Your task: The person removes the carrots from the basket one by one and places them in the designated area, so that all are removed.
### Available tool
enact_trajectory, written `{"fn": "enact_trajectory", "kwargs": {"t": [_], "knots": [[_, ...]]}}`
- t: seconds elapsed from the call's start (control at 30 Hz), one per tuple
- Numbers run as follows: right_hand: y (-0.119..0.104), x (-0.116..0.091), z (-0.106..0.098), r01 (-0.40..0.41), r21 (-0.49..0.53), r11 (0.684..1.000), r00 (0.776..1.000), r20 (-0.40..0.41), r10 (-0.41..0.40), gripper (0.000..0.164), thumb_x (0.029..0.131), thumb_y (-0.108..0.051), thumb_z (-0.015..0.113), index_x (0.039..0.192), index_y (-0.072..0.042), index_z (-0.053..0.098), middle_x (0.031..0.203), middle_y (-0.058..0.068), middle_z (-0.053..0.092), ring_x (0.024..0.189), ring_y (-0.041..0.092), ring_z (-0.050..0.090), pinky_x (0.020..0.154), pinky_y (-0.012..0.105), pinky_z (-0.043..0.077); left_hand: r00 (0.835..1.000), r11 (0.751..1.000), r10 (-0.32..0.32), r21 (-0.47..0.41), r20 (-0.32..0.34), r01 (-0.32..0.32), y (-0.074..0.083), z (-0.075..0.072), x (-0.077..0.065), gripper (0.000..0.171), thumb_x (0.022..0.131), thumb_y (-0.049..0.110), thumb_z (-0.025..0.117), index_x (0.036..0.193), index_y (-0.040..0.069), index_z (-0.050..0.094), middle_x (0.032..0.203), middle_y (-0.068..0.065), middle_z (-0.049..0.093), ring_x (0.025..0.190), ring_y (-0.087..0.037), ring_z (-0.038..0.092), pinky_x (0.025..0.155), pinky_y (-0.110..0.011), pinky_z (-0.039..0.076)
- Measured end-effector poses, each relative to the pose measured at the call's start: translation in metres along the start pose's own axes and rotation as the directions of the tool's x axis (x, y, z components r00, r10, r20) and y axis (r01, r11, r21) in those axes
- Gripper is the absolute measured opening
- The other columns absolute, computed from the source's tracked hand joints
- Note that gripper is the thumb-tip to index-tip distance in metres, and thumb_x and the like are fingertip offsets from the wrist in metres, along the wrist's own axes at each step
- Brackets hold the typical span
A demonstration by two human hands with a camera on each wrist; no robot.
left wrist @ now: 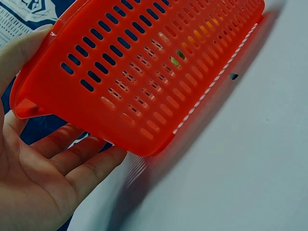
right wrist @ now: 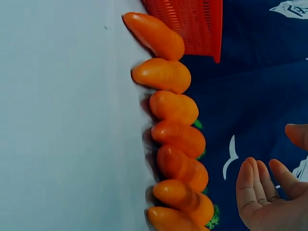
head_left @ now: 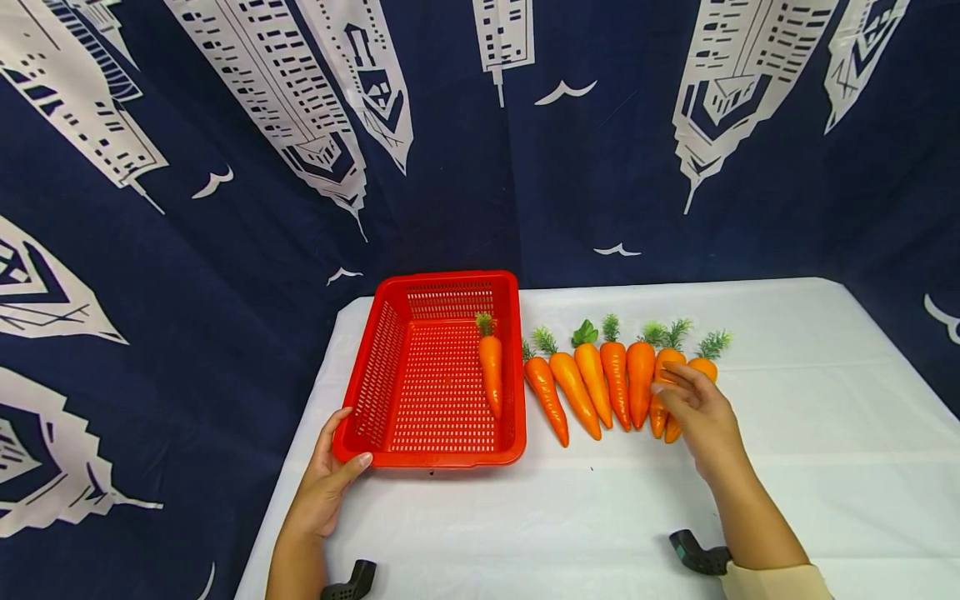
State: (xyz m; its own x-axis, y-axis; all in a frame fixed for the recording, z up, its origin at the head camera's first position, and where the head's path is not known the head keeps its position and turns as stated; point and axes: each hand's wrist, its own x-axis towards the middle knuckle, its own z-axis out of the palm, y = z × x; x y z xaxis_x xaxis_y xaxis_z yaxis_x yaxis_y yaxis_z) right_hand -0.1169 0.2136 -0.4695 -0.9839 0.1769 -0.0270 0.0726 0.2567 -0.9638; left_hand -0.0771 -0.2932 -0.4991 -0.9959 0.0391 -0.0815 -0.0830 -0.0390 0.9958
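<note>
At its near left corner, my left hand [head_left: 324, 492] holds a red plastic basket [head_left: 360, 457], thumb on the rim. In the left wrist view the fingers [left wrist: 91, 171] reach along the outer wall and under the basket [left wrist: 139, 115]. One orange carrot [head_left: 491, 375] with a green tuft lies inside, toward the right wall. My right hand [head_left: 705, 421] hovers over the right end of a row of carrots [head_left: 641, 379]. Nothing is between its thumb and fingers in the right wrist view, where the hand [right wrist: 272, 199] shows apart from the nearest carrot [right wrist: 178, 219]. It partly covers the two rightmost carrots in the head view.
Several carrots lie side by side right of the basket, tufts pointing away; the leftmost carrot [head_left: 547, 400] is close to the basket's wall. All rest on a white-covered table [head_left: 825, 433]. Behind it hangs a dark blue cloth [head_left: 465, 208] printed with white buildings and birds.
</note>
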Motion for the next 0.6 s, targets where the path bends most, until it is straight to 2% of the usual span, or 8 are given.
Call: {"fn": "enact_trajectory", "kwargs": {"t": [0.1,0.23,0.33,0.43,0.5,0.6], "knots": [[-0.005,0.0,0.004,0.022,-0.015,1.0,1.0,0.022,-0.021,0.061,0.102,-0.03,0.059,0.152,-0.002,0.039,0.132,-0.005,0.056,0.102,-0.014,0.056,0.086,0.003,0.046,1.0,1.0,-0.005,0.002,0.001,0.005,-0.001,-0.001,0.0,0.084,0.093,-0.002,0.064,0.159,0.026,0.021,0.164,-0.006,0.013,0.138,-0.018,0.037,0.1,-0.017,0.048],[-0.01,-0.001,0.01,0.055,-0.027,0.998,0.997,0.061,-0.053,0.061,0.103,-0.033,0.058,0.152,-0.003,0.039,0.141,0.011,0.054,0.105,-0.013,0.055,0.088,0.003,0.045,1.0,1.0,-0.012,0.003,0.0,0.012,-0.002,-0.001,0.001,0.084,0.093,-0.002,0.064,0.159,0.027,0.021,0.164,-0.005,0.014,0.138,-0.018,0.038,0.101,-0.017,0.049],[-0.014,0.0,0.014,0.056,-0.044,0.997,0.995,0.086,-0.052,0.061,0.103,-0.036,0.058,0.152,-0.005,0.041,0.145,0.02,0.051,0.105,-0.013,0.055,0.088,0.003,0.046,1.0,1.0,-0.008,0.004,0.003,0.008,-0.002,-0.002,0.001,0.084,0.093,-0.002,0.064,0.159,0.027,0.021,0.164,-0.005,0.013,0.138,-0.018,0.038,0.101,-0.018,0.049],[-0.017,0.0,0.019,0.043,-0.061,0.997,0.994,0.107,-0.036,0.062,0.102,-0.039,0.059,0.152,-0.007,0.042,0.145,0.021,0.052,0.104,-0.012,0.055,0.086,0.006,0.048,1.0,1.0,-0.001,0.001,0.007,0.001,-0.001,-0.001,0.001,0.083,0.094,-0.002,0.064,0.159,0.026,0.02,0.164,-0.006,0.013,0.138,-0.019,0.037,0.101,-0.017,0.049],[-0.021,0.0,0.021,0.026,-0.069,0.997,0.992,0.122,-0.018,0.063,0.101,-0.041,0.061,0.152,-0.009,0.042,0.144,0.02,0.054,0.102,-0.009,0.056,0.076,0.012,0.052,1.0,1.0,0.002,0.001,0.008,-0.002,0.0,-0.001,0.0,0.083,0.094,-0.001,0.064,0.159,0.026,0.02,0.164,-0.006,0.013,0.138,-0.019,0.038,0.101,-0.017,0.048],[-0.025,0.0,0.025,0.039,-0.076,0.996,0.989,0.143,-0.028,0.062,0.1,-0.04,0.061,0.152,-0.011,0.042,0.145,0.017,0.054,0.105,-0.006,0.056,0.076,0.014,0.052,1.0,1.0,0.0,0.0,0.005,0.0,0.0,0.0,0.0,0.083,0.094,-0.001,0.064,0.159,0.026,0.021,0.164,-0.006,0.014,0.138,-0.019,0.038,0.101,-0.017,0.048]]}}
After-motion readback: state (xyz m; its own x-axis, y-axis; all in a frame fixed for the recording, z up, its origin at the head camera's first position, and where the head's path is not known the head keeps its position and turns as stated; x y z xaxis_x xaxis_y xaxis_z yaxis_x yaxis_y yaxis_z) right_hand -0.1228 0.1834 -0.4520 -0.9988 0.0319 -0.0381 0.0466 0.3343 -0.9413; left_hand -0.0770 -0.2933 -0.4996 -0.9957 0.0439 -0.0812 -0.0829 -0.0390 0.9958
